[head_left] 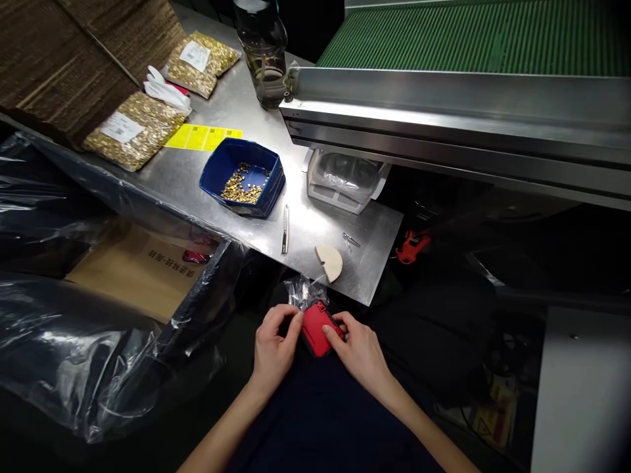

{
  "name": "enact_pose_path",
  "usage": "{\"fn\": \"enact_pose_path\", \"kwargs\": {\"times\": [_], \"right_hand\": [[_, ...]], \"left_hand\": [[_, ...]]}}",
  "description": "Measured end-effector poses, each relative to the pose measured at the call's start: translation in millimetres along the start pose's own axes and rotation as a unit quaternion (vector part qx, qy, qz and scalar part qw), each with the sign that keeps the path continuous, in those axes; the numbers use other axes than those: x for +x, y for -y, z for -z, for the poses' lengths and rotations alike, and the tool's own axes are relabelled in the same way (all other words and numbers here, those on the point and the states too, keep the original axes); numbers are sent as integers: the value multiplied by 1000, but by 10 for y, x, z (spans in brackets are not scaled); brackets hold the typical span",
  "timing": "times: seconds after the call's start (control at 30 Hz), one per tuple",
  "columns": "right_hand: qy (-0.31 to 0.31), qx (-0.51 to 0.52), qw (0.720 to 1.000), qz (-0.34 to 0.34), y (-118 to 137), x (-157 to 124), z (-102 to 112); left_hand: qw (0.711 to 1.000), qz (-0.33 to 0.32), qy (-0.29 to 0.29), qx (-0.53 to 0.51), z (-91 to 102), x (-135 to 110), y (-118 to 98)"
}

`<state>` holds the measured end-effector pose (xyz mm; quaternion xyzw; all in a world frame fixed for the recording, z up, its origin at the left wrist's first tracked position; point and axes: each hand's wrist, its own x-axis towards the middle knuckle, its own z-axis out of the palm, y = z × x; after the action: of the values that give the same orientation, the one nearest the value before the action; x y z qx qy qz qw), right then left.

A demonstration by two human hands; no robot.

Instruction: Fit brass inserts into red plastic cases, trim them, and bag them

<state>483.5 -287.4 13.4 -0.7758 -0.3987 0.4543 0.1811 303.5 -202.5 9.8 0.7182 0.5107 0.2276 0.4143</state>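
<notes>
A red phone case with black edges [316, 328] is held over my lap, just below the table's corner. My right hand [362, 351] grips its right side, thumb lying on the red face. On the upper left edge of the case, the thumb and index finger of my left hand [277, 341] are pinched together; the other fingers curl behind. A crumpled clear plastic bag [306, 292] sticks out just beyond the case, next to my left fingertips. Near it on the table are a cream half-round pad [329, 263], a utility knife [285, 230] and a small metal clip-like piece [351, 240].
A blue bin [210, 180] holds small gold pieces. Behind it lie yellow labels [204, 137] and bags of gold parts [142, 128]. A green conveyor [444, 39] with a metal rail overhangs the right side. A plastic-lined carton [133, 269] stands at left.
</notes>
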Motion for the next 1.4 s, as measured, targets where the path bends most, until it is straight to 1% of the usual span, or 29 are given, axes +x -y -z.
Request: {"fn": "enact_pose_path", "kwargs": {"times": [0.1,0.13,0.17,0.23,0.3,0.37,0.4,0.47,0.53,0.6,0.7,0.8,0.87,0.97,1.03,1.13,1.2,1.3,1.33,1.37,1.4], "right_hand": [[37,-54,998,0,63,-26,12],[41,-76,996,7,86,-24,30],[32,-101,994,22,112,-11,55],[-6,-148,985,86,182,62,120],[-40,-195,963,182,260,198,181],[-31,-239,935,261,312,367,213],[-24,-259,923,283,318,447,214],[-16,-284,909,304,279,562,188],[-19,-297,904,308,188,586,137],[-32,-312,903,295,81,516,82],[-52,-331,908,253,-35,286,40],[-42,-337,911,233,-65,20,85],[-16,-322,916,237,-59,-113,158],[66,-249,935,243,-60,-196,266],[105,-198,948,226,-76,-187,299],[119,-154,961,196,-104,-154,308],[157,-111,962,196,-118,-157,327],[247,-25,949,194,-147,-195,360],[264,2,946,189,-157,-202,356],[268,24,945,185,-162,-198,344],[258,41,948,181,-159,-180,326]], "left_hand": [[998,-48,39,-23,-13,-19,-8],[996,-63,58,-26,-4,-18,2],[993,-79,79,-25,10,-15,15],[987,-111,119,-20,45,-7,40],[980,-137,146,-12,80,-5,52],[976,-150,157,-1,112,-12,53],[976,-151,155,6,126,-19,53],[980,-143,138,21,147,-37,56],[985,-125,114,35,151,-59,66],[988,-111,96,48,131,-83,74],[988,-112,90,59,90,-125,67],[986,-120,99,63,113,-188,40],[984,-122,116,59,172,-248,23],[981,-120,148,43,252,-339,9],[985,-86,145,34,263,-374,1],[990,-22,136,23,251,-395,-21],[988,-7,151,17,269,-428,-46],[987,8,161,6,323,-533,-87],[987,22,158,-1,336,-564,-96],[988,37,151,-9,345,-580,-102],[988,54,144,-17,351,-574,-105]]}}
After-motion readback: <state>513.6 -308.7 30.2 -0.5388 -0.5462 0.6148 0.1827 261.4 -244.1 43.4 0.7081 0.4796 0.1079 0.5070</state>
